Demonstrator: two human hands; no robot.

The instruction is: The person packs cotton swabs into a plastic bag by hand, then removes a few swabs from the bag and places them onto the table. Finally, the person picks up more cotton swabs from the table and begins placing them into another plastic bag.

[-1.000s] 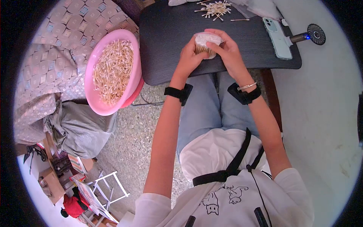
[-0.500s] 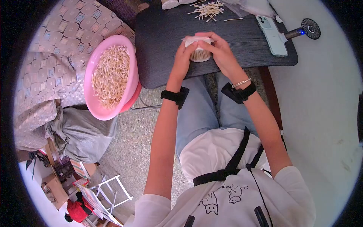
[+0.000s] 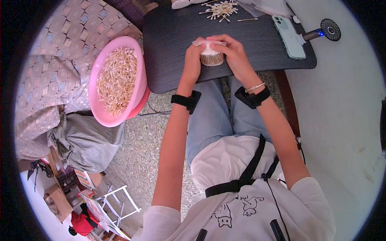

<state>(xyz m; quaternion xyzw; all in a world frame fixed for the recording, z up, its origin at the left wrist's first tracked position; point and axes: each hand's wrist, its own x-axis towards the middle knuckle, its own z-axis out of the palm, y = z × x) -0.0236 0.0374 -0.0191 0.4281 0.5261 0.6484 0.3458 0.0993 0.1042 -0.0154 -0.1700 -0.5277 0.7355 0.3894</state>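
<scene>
Between my two hands, near the front edge of the black table, stands a small clear plastic bag packed with cotton swabs (image 3: 212, 60). White tips show at its top and the pale sticks below. My left hand (image 3: 193, 59) is closed around the bag's left side. On the right side my right hand (image 3: 235, 53) grips it, its thumb at the upper part and its fingers curled behind. The bag's clear top edge sticks out above the thumbs. Most fingertips are hidden behind the bag.
A pink basin (image 3: 141, 82) full of loose cotton swabs stands left of the black table (image 3: 169, 52). At the table's back lie a loose pile of swabs (image 3: 222, 9), a single swab (image 3: 247, 19) and clear plastic bags (image 3: 265, 7). A phone (image 3: 290, 40) and small fan (image 3: 330, 30) are at right.
My thumbs have moved apart toward the bag's sides, so more of the white swab tips shows. Both hands still hold the bag in nearly the same place.
</scene>
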